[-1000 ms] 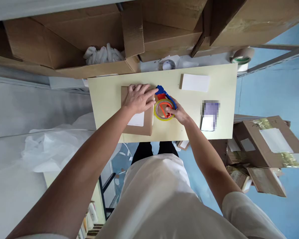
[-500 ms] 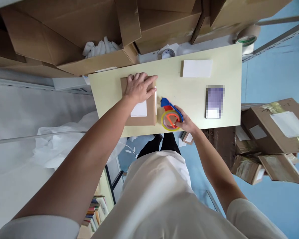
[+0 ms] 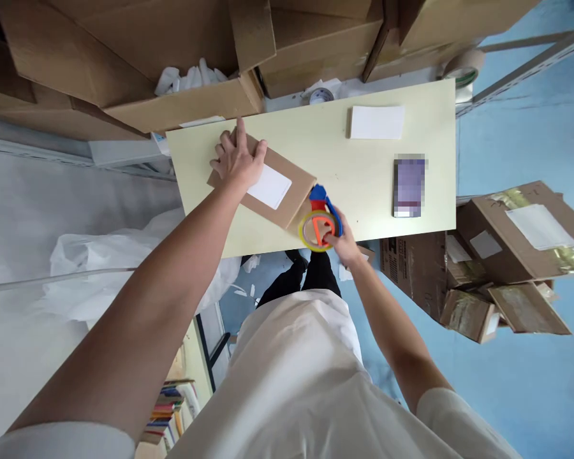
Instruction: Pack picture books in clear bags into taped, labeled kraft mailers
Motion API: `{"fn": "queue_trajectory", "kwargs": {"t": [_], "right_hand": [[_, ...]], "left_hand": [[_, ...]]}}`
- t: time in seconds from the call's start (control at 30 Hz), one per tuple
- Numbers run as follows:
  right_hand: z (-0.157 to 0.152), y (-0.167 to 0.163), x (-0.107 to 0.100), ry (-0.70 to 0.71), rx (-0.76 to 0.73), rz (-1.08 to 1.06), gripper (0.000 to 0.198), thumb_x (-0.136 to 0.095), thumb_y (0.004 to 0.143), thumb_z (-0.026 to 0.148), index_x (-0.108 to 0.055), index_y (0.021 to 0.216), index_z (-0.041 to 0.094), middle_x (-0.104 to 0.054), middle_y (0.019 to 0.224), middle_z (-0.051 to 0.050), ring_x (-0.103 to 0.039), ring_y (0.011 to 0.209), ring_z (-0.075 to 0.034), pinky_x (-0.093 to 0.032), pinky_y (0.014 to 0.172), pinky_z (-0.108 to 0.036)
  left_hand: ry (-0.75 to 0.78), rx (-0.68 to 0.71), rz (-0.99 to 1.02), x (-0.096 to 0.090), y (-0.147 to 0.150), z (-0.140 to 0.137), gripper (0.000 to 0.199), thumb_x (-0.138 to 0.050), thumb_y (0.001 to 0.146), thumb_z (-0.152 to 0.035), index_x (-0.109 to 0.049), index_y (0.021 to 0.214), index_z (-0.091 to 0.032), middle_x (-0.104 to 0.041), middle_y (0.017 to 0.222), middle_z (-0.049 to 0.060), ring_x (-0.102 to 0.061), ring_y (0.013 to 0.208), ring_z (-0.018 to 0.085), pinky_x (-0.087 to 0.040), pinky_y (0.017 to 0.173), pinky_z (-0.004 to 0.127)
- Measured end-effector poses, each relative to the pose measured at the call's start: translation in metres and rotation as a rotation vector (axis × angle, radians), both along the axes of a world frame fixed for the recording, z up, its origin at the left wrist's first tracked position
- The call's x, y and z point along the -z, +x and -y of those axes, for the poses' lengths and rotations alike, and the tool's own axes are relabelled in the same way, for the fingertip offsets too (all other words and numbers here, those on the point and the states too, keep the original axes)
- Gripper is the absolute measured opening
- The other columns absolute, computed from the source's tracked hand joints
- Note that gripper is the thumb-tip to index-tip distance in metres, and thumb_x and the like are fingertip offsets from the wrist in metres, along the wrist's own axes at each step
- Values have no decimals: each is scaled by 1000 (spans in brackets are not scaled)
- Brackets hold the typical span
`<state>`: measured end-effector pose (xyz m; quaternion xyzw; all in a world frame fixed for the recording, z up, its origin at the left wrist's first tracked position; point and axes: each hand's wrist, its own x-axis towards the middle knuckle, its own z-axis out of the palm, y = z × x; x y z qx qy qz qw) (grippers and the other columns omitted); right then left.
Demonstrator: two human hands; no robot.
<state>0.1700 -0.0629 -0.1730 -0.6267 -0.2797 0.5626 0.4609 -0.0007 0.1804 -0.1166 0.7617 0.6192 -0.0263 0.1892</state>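
Note:
A flat brown cardboard box [image 3: 291,182] with a white label [image 3: 270,186] lies at a slant on the pale table. My left hand [image 3: 239,162] rests on the box's far left end, fingers spread and reaching to its edge, thumb apart. By the near right corner of the box, my right hand [image 3: 342,241] grips a tape dispenser [image 3: 318,203]. The dispenser has a blue handle and head, a red part and an orange hub inside a yellow-rimmed tape roll. Its blue head is close to the box corner; whether they touch I cannot tell.
On the table [image 3: 363,172] lie a white stack of paper or labels [image 3: 377,122] and a blurred purple item [image 3: 409,186]. Large cartons [image 3: 316,51] line the back, beside tape rolls [image 3: 321,95]. More boxes [image 3: 521,236] are piled on the right; white plastic wrap [image 3: 95,274] hangs at left.
The cardboard box has turned from square to the table to a slant. My left hand has shifted left with it, and my right hand with the tape dispenser has moved slightly left.

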Motion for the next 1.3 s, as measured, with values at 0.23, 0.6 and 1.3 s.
{"fn": "queue_trajectory", "kwargs": {"t": [0.23,0.6,1.3], "right_hand": [[-122,69,4,84,-260,-36,76,-69,61,28,-46,133,26,-59,129,-5,-52,121,-31,-42,105,-50],[-76,70,9,68,-289,-15,82,-72,61,27,-40,137,32,-57,131,-2,-52,122,-30,-41,106,-50],[-172,65,10,116,-280,-85,73,-65,60,25,-46,130,24,-63,121,-4,-55,117,-29,-43,104,-48]], "left_hand": [[-13,408,-9,-18,-15,10,90,-48,74,-68,-17,150,-30,-11,159,7,0,144,41,-1,109,64],[-89,438,27,-21,-3,10,86,-55,77,-59,-17,150,-33,-16,158,5,-10,143,38,-5,112,57],[7,239,-20,-26,-9,9,88,-52,76,-62,-16,150,-31,-17,157,10,1,144,39,-10,107,65]]}}
